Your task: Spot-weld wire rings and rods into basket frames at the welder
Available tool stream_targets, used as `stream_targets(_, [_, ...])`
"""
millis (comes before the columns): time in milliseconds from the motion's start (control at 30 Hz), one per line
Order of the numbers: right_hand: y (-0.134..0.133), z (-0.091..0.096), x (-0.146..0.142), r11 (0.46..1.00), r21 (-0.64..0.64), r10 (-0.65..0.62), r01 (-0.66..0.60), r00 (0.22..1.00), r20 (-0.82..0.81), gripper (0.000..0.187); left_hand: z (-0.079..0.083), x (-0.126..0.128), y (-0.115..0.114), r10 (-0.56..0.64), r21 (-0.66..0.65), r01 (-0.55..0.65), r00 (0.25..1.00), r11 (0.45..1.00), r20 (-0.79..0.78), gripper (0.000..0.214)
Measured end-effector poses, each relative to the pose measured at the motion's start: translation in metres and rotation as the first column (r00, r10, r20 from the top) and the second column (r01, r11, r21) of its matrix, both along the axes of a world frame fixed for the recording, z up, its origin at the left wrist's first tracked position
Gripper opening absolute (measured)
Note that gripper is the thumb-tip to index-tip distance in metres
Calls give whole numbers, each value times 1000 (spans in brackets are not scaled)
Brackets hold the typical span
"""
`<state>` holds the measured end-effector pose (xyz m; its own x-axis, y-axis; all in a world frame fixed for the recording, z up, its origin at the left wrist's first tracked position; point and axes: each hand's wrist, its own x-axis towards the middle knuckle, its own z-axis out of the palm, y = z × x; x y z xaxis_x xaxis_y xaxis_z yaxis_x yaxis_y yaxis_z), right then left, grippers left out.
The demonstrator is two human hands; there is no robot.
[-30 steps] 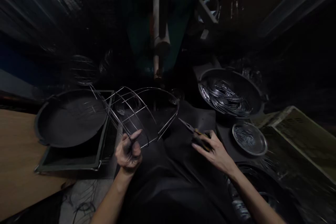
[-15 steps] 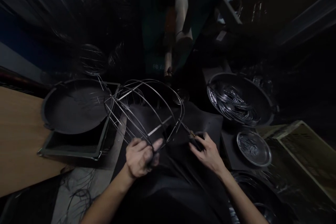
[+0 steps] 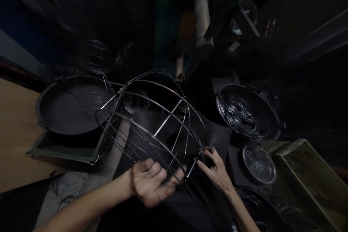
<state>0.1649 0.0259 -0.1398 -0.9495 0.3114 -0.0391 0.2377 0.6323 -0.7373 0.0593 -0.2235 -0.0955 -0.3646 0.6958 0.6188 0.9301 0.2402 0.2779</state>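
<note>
A domed cage of bent metal wire [image 3: 167,117] fills the middle of the view, tilted over my lap. My left hand [image 3: 154,183] is closed on its near rim, with the thumb stretched along the wires. At the cage's right end is my right hand [image 3: 216,170], fingers bent around what look like dark-handled pliers [image 3: 196,138]. The slim jaws lie among the wires; the handles are mostly hidden by the fingers and the dimness. A dark cloth [image 3: 217,136] spreads beneath the cage.
On the left, a wide dark pan [image 3: 70,105] rests on a crate [image 3: 62,157]. To the right stand a pan of coiled wire [image 3: 241,116], a small dish of metal pieces [image 3: 259,165] and a yellowish crate [image 3: 304,177]. A machine with a pale cylinder [image 3: 202,18] rises ahead.
The wire cage has turned and shifted right and nearer in my left hand. My right hand, earlier apart from the rim with the pliers, is now down against the cage's right end.
</note>
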Motion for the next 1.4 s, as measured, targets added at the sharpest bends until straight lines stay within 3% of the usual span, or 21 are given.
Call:
stream_targets(133, [-1, -2, -6, 1000, 16, 25, -25, 1000, -1, 30, 13, -4, 6, -42, 127, 81, 959, 989, -282, 29])
stream_targets(300, [-5, -2, -15, 998, 17, 56, -57, 998, 22, 27, 17, -3, 9, -33, 127, 79, 943, 989, -330, 31])
stream_targets(500, [-12, -5, -19, 996, -78, 52, -48, 997, 50, 30, 11, 0, 8, -24, 142, 70, 953, 987, -301, 32])
stream_targets(667, [-23, -5, -26, 973, -217, 95, -76, 993, 76, 34, 11, 3, 7, -1, 95, 17, 986, 995, -165, 27])
stream_targets(733, [-25, -4, -30, 976, -192, 111, -99, 992, 52, 30, 12, 4, 8, 27, 76, -17, 992, 997, -127, 21])
stream_targets(800, [-24, -3, -32, 989, -64, 137, -135, 990, 29, 26, 12, 1, 9, 83, 113, -74, 994, 991, -76, 15])
stream_targets(867, [-19, -2, -34, 975, 116, 186, -190, 982, 41, 25, 9, -4, 8, 173, 199, -176, 984, 964, 33, 13])
stream_targets(1000, [-4, 1, -35, 870, 358, 290, -338, 939, 183, 31, -2, -16, 2, 320, 267, -427, 875, 864, 362, 23])
stream_targets(1133, [-2, 8, -43, 809, 430, 285, -401, 907, 310, 38, -11, -21, 0, 424, 222, -618, 717, 754, 554, 24])
stream_targets(1267, [-14, 13, -57, 748, 565, 151, -348, 918, 366, 37, -17, -27, 6, 470, 161, -729, 576, 665, 669, 27])
stream_targets(1333, [-20, 14, -62, 755, 564, 109, -335, 911, 397, 37, -22, -30, 8, 484, 142, -766, 526, 627, 699, 29])
stream_targets(1400, [-23, 14, -66, 802, 498, 104, -330, 898, 428, 38, -28, -33, 8, 483, 141, -779, 508, 611, 714, 31])
